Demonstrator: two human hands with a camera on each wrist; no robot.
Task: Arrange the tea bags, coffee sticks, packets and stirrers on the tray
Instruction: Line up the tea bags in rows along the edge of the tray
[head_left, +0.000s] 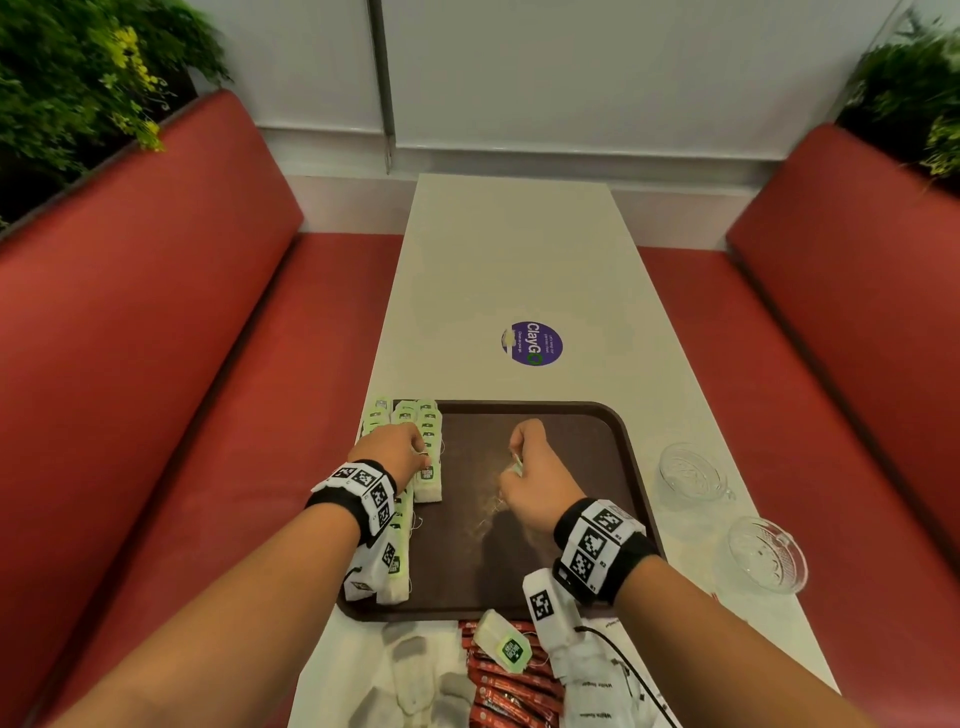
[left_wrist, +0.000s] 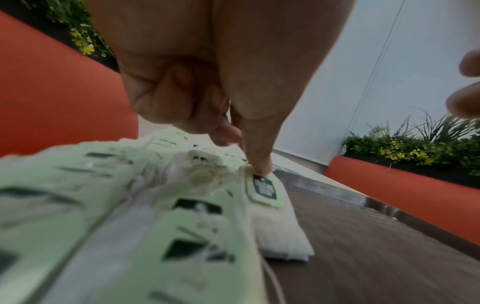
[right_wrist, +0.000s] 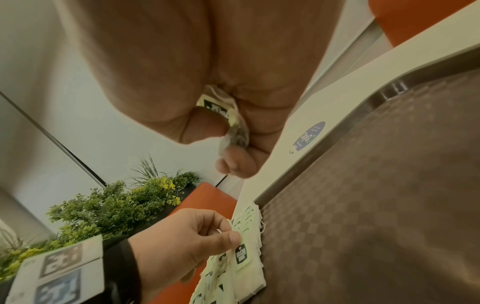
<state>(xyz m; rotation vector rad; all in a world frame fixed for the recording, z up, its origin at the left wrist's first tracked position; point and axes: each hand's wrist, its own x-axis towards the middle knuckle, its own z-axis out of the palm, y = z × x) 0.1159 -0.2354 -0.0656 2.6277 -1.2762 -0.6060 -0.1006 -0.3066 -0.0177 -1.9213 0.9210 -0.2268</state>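
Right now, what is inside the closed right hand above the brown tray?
The right hand grips a crumpled tea bag with a green tag; only the tag and some paper show between the fingers. The rest is covered by the palm.

bright even light | wrist views blurred close up | edges bend outward

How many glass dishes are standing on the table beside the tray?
2. One glass dish stands on the table just right of the tray; the second glass dish stands nearer the person, also right of it. Neither wrist view shows them.
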